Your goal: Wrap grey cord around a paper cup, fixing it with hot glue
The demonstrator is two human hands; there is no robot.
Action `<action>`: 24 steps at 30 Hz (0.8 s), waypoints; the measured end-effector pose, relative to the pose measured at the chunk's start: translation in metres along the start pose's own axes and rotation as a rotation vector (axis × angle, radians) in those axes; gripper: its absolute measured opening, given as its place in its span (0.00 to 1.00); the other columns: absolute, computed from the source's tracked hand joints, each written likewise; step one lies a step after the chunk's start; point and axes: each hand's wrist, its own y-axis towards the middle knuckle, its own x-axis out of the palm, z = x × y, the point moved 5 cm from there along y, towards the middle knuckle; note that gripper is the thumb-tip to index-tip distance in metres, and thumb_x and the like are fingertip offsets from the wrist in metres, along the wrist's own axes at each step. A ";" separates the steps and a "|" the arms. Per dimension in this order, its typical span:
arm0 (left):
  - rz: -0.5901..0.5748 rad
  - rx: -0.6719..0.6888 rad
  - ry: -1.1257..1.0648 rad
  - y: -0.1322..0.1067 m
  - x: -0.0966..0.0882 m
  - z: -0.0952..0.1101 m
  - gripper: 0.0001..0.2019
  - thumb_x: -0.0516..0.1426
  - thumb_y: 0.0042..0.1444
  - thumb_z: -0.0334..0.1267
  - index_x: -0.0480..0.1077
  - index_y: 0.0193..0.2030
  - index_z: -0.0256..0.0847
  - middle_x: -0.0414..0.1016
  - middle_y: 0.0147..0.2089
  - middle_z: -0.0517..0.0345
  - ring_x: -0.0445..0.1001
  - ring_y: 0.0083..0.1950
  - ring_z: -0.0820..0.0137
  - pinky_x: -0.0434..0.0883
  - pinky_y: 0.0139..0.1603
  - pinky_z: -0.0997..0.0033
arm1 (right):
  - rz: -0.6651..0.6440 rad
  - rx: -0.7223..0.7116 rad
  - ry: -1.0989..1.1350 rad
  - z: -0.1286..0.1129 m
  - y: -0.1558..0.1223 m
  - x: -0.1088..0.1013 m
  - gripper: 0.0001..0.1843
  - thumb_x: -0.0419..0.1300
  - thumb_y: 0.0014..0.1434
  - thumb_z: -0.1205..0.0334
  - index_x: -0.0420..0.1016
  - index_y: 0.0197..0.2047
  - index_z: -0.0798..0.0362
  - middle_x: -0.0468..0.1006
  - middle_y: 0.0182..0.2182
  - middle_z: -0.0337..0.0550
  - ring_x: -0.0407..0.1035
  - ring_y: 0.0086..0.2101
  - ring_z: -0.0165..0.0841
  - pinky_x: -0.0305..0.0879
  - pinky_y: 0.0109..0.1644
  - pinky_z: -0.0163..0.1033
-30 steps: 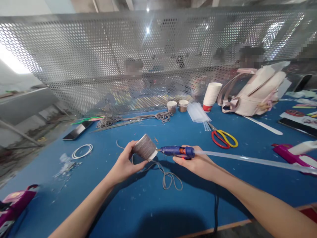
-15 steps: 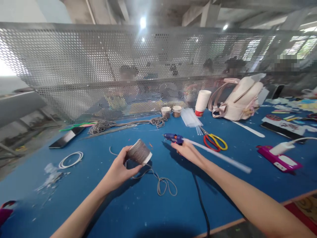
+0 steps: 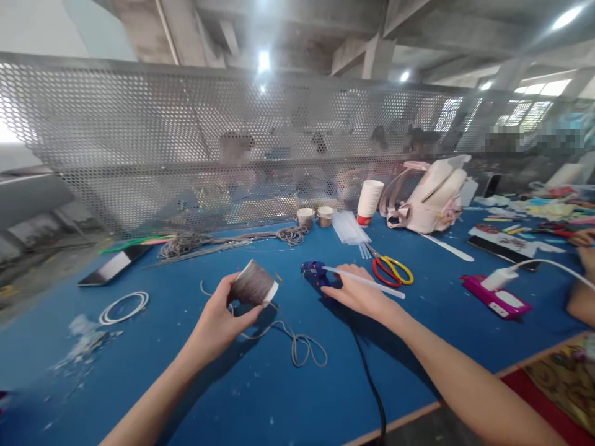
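Note:
My left hand (image 3: pixel 217 319) holds a paper cup wrapped in grey cord (image 3: pixel 253 285), tilted on its side above the blue table (image 3: pixel 195 384). A loose tail of grey cord (image 3: pixel 297 344) trails from it onto the table. My right hand (image 3: pixel 360 294) rests on a blue glue gun (image 3: pixel 315 272) that sits down on the table, with a long clear glue stick (image 3: pixel 367 282) poking out of its back. The gun's black cable (image 3: pixel 372 390) runs toward the table's near edge.
Red and yellow scissors (image 3: pixel 393 271), clear glue sticks (image 3: pixel 351 229), a stack of paper cups (image 3: pixel 369 201), two wrapped cups (image 3: pixel 315 217), a pink bag (image 3: pixel 432 195), a pink glue gun (image 3: pixel 495 297), a phone (image 3: pixel 114 265), a white ring (image 3: pixel 123 306). A perforated metal screen (image 3: pixel 186 142) backs the table; another person's hand (image 3: pixel 581 291) at right.
My right hand moved the glue gun away from the cup, forward and down onto the table. The left hand kept hold of the wrapped cup.

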 end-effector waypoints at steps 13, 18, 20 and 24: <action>0.071 0.127 0.141 -0.015 0.007 0.019 0.21 0.61 0.49 0.44 0.63 0.49 0.42 0.72 0.45 0.53 0.74 0.45 0.61 0.71 0.47 0.60 | -0.276 0.021 1.349 -0.079 -0.014 0.040 0.36 0.74 0.39 0.55 0.66 0.51 0.53 0.73 0.53 0.53 0.68 0.54 0.41 0.64 0.57 0.47; 0.045 0.160 0.179 -0.018 0.009 0.030 0.20 0.61 0.49 0.44 0.65 0.47 0.42 0.72 0.42 0.55 0.73 0.42 0.63 0.70 0.45 0.61 | -0.502 0.011 1.772 -0.096 -0.016 0.062 0.28 0.75 0.37 0.52 0.73 0.40 0.54 0.79 0.39 0.44 0.73 0.37 0.32 0.67 0.50 0.40; 0.032 0.136 0.198 -0.018 0.011 0.030 0.20 0.61 0.49 0.44 0.65 0.48 0.42 0.72 0.42 0.55 0.73 0.43 0.63 0.70 0.45 0.61 | -0.559 0.070 1.792 -0.093 -0.023 0.062 0.28 0.75 0.37 0.53 0.72 0.40 0.54 0.78 0.36 0.41 0.71 0.30 0.28 0.69 0.42 0.38; 0.008 0.116 0.241 -0.019 0.015 0.027 0.21 0.61 0.50 0.42 0.64 0.50 0.41 0.71 0.45 0.53 0.72 0.46 0.63 0.69 0.47 0.61 | -0.608 0.140 1.646 -0.085 -0.033 0.061 0.27 0.74 0.42 0.57 0.69 0.43 0.54 0.75 0.29 0.35 0.63 0.20 0.23 0.65 0.28 0.34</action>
